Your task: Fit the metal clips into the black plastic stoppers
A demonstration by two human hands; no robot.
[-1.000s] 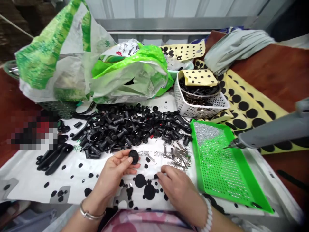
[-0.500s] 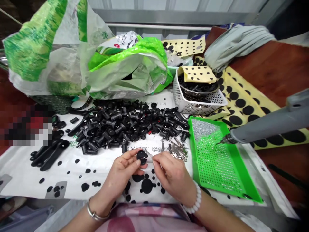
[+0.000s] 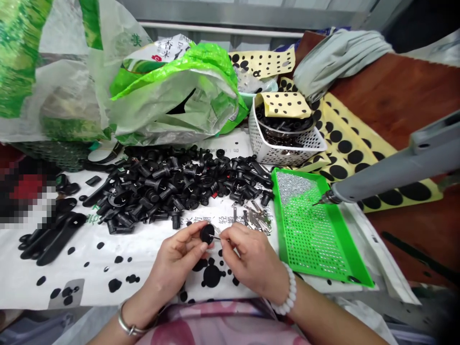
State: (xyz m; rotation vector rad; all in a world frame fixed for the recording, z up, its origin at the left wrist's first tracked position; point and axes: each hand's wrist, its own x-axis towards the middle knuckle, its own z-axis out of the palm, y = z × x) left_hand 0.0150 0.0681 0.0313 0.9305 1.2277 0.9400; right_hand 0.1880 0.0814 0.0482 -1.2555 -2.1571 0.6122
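Observation:
My left hand (image 3: pixel 183 256) grips a round black plastic part (image 3: pixel 207 234) between thumb and fingers, its face turned to the right. In my right hand (image 3: pixel 247 254), thumb and forefinger pinch a thin metal strip (image 3: pixel 215 236). The strip's far end meets the face of the black part; whether it sits in a slot is too small to tell. Just beyond my right hand lies a small pile of metal strips (image 3: pixel 258 218). A large heap of black plastic parts (image 3: pixel 161 184) spreads behind both hands, some with small metal hooks showing.
To the right, a green perforated tray (image 3: pixel 325 244) holds tiny silvery pieces, with a grey electric screwdriver (image 3: pixel 388 170) reaching over it. A white basket (image 3: pixel 287 151) and green plastic bags (image 3: pixel 179 100) stand behind. Black handles (image 3: pixel 59 232) lie left. Black dot stickers (image 3: pixel 212 276) mark the white sheet.
The metal strip has gone from slanting upward beside the black part to pointing level at its face. My view has shifted slightly, so the table's things appear farther left.

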